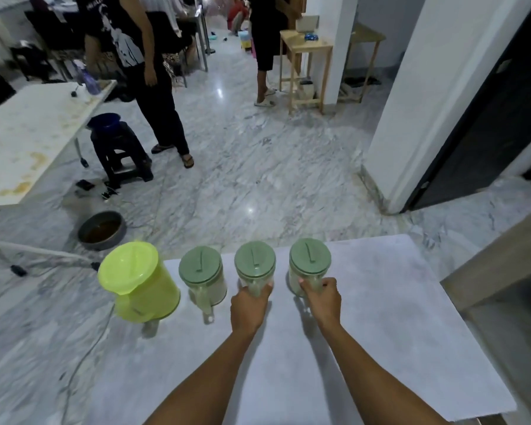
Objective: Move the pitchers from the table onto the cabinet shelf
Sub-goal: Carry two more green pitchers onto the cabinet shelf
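Note:
Several pitchers stand in a row along the far edge of the pale table [380, 332]. At the far left is a bright lime-green pitcher [138, 280]. Beside it stands a clear pitcher with a sage-green lid [201, 273], its handle facing me, untouched. My left hand [249, 305] is closed around the handle of the third pitcher [254, 261]. My right hand [322, 297] grips the handle of the rightmost pitcher [309, 259]. Both held pitchers stand upright on the table.
A wooden cabinet edge [497, 265] shows at the right. A white pillar [411, 102] and dark doorway stand beyond. Two people stand on the marble floor ahead. A stained white table [28, 139], dark stool [120, 151] and floor pan [101, 230] are at left.

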